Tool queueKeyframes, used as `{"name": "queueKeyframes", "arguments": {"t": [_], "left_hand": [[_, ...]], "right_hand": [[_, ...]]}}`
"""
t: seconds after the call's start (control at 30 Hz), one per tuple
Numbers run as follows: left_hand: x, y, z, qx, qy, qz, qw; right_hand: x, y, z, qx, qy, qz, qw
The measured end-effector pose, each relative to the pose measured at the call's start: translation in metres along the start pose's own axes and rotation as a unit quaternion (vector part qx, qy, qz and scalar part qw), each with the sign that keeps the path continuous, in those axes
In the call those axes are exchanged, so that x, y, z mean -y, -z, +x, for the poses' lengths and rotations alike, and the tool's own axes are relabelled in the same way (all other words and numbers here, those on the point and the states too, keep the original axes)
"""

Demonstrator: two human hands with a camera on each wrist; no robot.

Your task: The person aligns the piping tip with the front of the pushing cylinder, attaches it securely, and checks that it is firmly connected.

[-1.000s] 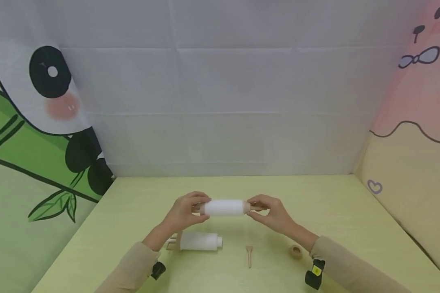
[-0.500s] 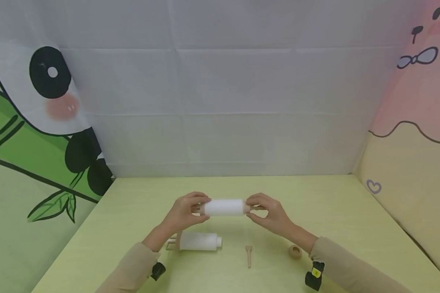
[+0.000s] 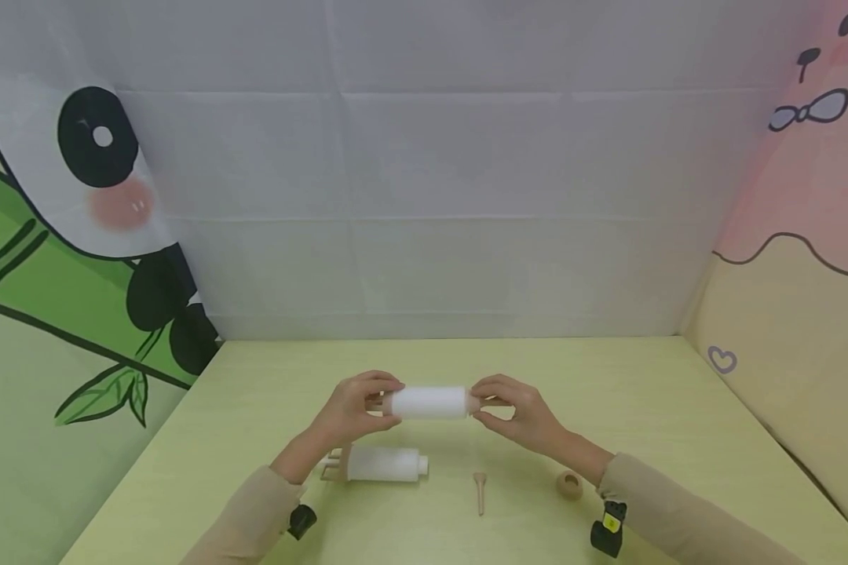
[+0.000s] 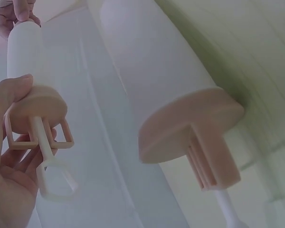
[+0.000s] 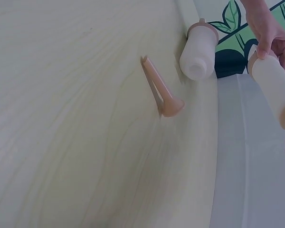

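Note:
A white sausage stuffer (image 3: 429,402), a plunger tube with beige ends, is held level above the table between both hands. My left hand (image 3: 353,404) grips its beige flange end (image 4: 38,105), with square finger loops and a white ring-handled plunger (image 4: 57,183) below the thumb. My right hand (image 3: 526,412) pinches the beige cap (image 3: 474,403) on the other end, where a thin beige spout points right past the fingers. A second stuffer (image 3: 385,464) lies on the table nearer me, its white neck facing right. It looms large in the left wrist view.
A loose beige funnel-shaped nozzle (image 3: 480,493) lies on the pale yellow table (image 3: 254,392), right of the second stuffer. Near my right sleeve sits a beige ring cap (image 3: 569,485). A white curtain (image 3: 424,196) stands at the back, with cartoon-printed panels either side.
Both hands and the stuffer between them have shifted very slightly left, with the grip on each end kept. The things on the table stay where they were.

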State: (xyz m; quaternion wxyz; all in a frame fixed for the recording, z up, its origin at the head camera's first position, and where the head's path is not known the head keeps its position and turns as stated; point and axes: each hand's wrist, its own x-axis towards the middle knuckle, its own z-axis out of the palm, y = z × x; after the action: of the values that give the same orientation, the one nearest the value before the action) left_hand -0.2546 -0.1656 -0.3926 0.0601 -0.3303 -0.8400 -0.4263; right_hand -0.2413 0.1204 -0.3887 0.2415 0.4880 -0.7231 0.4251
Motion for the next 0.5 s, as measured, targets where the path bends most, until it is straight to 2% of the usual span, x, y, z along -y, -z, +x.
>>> {"name": "queueKeyframes", "arguments": {"t": [0.13, 0.37, 0.5], "left_hand": [[-0.0020, -0.0004, -0.0009, -0.011, -0.012, 0.015, 0.9998], [-0.0020, -0.0030, -0.0026, -0.028, -0.046, 0.030, 0.9981], [-0.0018, -0.0040, -0.0040, -0.032, -0.053, 0.038, 0.9974]], "right_hand": [[0.0016, 0.0019, 0.0016, -0.004, -0.002, -0.004, 1.0000], [0.0044, 0.0038, 0.0018, -0.006, -0.032, -0.014, 0.9994], [0.0041, 0.0032, 0.0009, -0.009, -0.027, -0.012, 0.9995]]}}
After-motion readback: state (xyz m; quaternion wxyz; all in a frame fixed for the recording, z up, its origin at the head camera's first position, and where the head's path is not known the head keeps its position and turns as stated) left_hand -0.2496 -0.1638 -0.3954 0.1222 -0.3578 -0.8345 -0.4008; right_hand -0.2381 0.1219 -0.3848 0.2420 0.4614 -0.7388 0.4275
